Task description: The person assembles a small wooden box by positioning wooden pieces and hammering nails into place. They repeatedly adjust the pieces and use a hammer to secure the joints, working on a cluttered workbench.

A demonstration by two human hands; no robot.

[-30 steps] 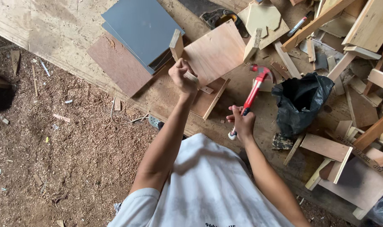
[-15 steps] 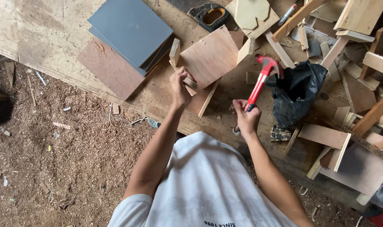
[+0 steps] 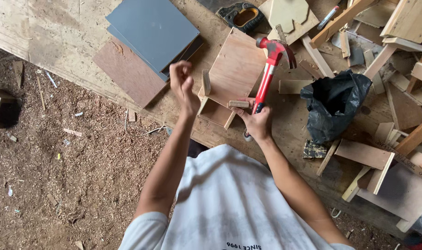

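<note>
Off the bench's left edge, on the ground:
- Sawdust floor strewn with chips; no packages or labels showing.

Toward the bench's far-left corner:
- Stack of flat grey square panels lying on a reddish-brown rectangular board; plain faces, no sticker or print to be seen.

Near the bench's front edge, at the middle:
- Left hand raised clear of the wood and curled into a tight fist; impossible to tell whether anything small sits inside.
- Shallow open plywood box just right of that fist, with a thin upright wooden strip at its left wall.
- Short pale wooden block at the box's near wall, touching the thumb of the right hand.
- Right hand clenched low on the red-handled claw hammer, head lifted above the box's right side.
- Step in hand, as a judgement: fixing pieces to the box, hammer lifted between blows. Any blow from here calls for a steadied workpiece and fingers kept out from under the head.

Along the far edge:
- Black-and-yellow tool handle.

Toward the bench's right edge:
- Crumpled black plastic bag, unmarked.
- Small dark patterned card just below it at the front edge; print too small to make out.
- Heap of pale timber offcuts; stamped lettering along one plank near the right edge.
</note>
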